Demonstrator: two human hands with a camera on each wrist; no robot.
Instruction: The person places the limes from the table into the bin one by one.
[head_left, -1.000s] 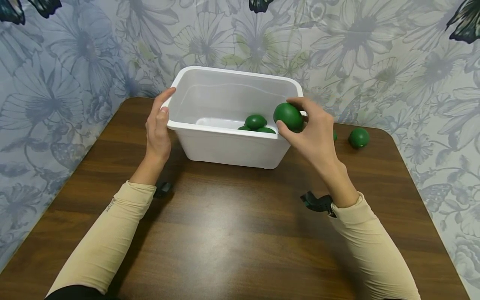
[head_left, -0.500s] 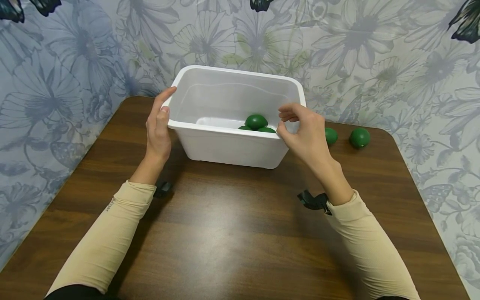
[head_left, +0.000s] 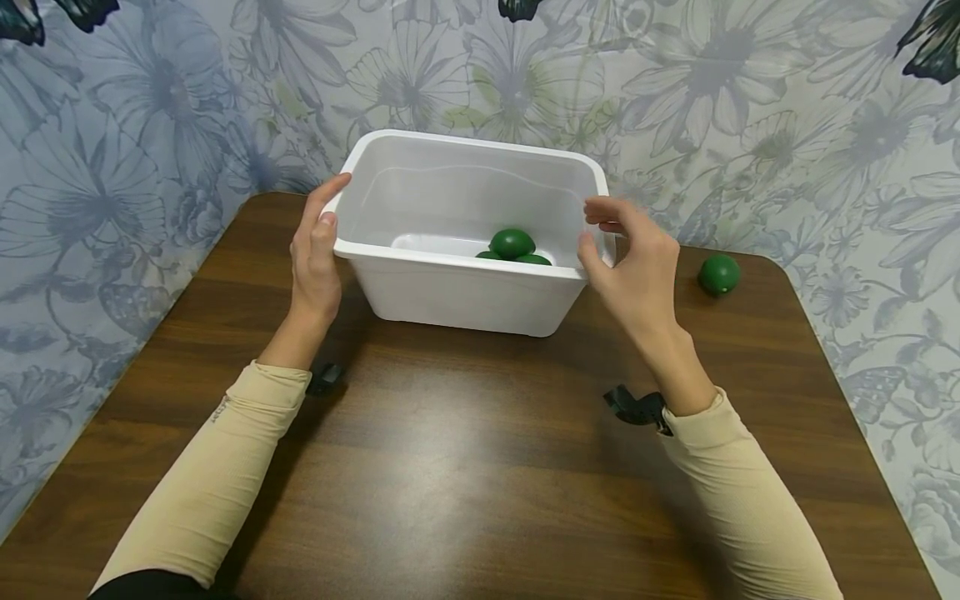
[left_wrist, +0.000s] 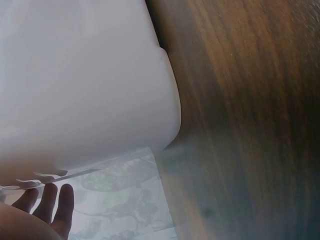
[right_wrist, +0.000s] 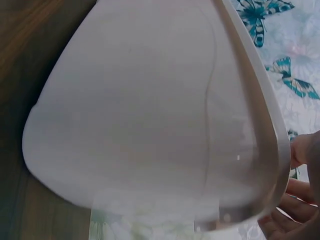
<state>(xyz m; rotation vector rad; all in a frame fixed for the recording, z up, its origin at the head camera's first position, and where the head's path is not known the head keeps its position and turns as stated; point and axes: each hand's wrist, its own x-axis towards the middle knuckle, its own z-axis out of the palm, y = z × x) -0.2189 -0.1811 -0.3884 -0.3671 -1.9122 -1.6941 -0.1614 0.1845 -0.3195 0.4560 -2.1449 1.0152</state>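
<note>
A white plastic bin (head_left: 450, 292) stands on the table, with several dark green limes visible inside, one lime (head_left: 512, 243) on top of the others. My left hand (head_left: 317, 254) holds the bin's left end, its index fingertip at the rim. The left wrist view has those fingers (left_wrist: 64, 205) against the outside under the lip. At the right end, my right hand (head_left: 637, 262) is at the rim with thumb and fingers apart and nothing between them. Another lime (head_left: 718, 275) lies on the table to the right of that hand. The bin's front wall hides part of its floor.
The brown wooden table (head_left: 435, 458) reaches toward me and ends at a flower-patterned wall (head_left: 712, 92) behind the bin. Dark camera mounts (head_left: 633, 407) on both wrists stick out over the tabletop.
The lime in my right hand has left it and its place is out of sight. That hand has shifted right, covering a second table lime. The left hand and bin keep their place.
</note>
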